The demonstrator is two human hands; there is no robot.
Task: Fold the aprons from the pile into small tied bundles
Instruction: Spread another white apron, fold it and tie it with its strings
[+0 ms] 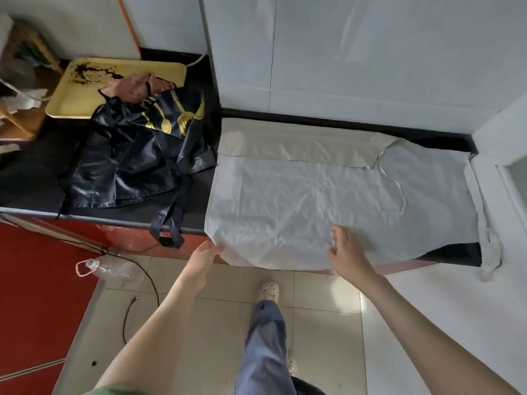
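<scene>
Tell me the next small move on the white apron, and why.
Probably fold the near edge away, over the middle. The white apron lies spread flat with its far edge already folded in, and the left hand and right hand both pinch the near edge that overhangs the counter.

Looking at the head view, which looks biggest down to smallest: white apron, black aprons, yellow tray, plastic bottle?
1. white apron
2. black aprons
3. tray, partly hidden under the black aprons
4. bottle, though it lies down on the floor, farther off, so its true size is unsure
</scene>
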